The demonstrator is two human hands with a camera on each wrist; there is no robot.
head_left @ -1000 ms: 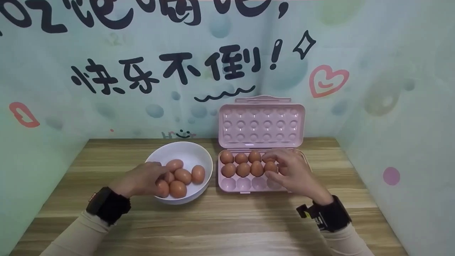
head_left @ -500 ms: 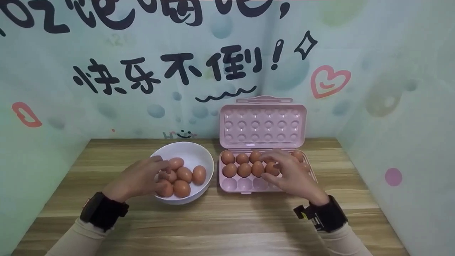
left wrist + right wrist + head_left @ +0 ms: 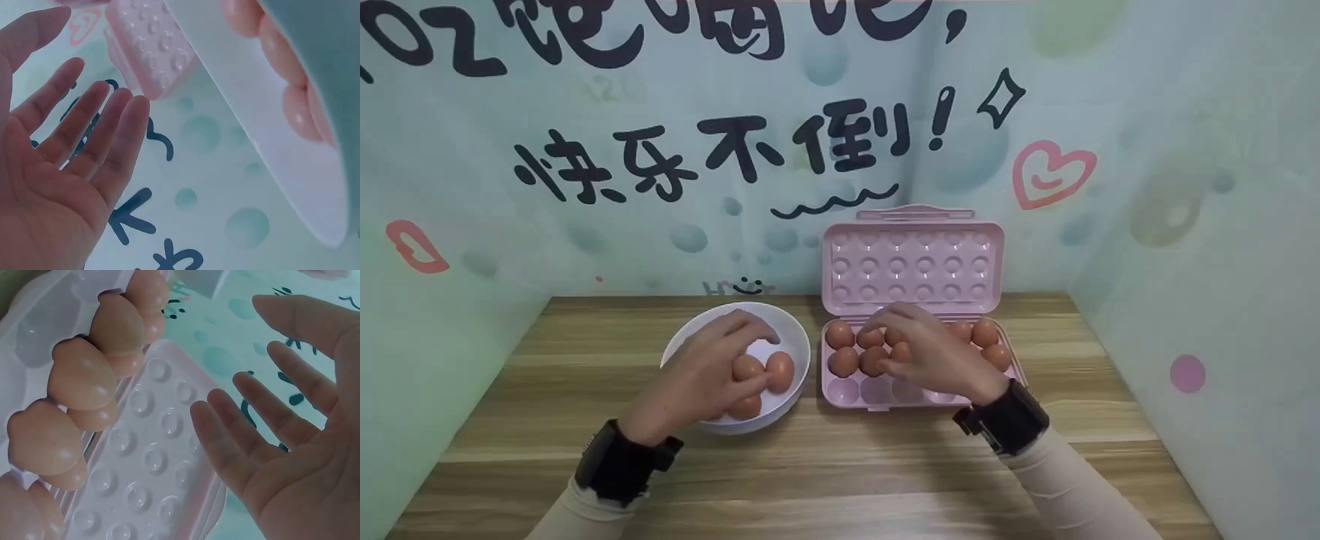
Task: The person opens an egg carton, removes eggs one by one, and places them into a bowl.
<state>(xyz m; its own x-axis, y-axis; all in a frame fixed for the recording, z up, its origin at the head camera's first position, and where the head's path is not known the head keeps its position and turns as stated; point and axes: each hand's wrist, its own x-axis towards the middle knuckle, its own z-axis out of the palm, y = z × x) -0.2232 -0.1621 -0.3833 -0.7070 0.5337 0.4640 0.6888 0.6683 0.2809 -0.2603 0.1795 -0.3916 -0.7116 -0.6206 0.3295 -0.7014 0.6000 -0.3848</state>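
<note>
A white bowl [image 3: 735,428] on the left holds several brown eggs [image 3: 780,372]. My left hand [image 3: 697,375] is over it, fingers spread and relaxed, covering part of the eggs. In the left wrist view, that hand [image 3: 67,174] holds nothing and stays apart from the eggs [image 3: 281,53]. To the right lies a pink egg carton with its lid [image 3: 913,262] raised. Brown eggs [image 3: 844,361] sit in its back and middle rows; the front cups [image 3: 876,391] show bare pink. Above these eggs hovers my right hand [image 3: 941,356], loosely bent, with nothing in it in the right wrist view.
Bowl and carton stand side by side on a wooden table [image 3: 810,480]. Directly behind, a pale green printed backdrop [image 3: 660,247] rises, with more of it at both sides. Each wrist wears a black strapped device [image 3: 619,461].
My left hand has moved right, from the bowl's left side to over its eggs. My right hand has shifted left across the carton, uncovering eggs at its right end.
</note>
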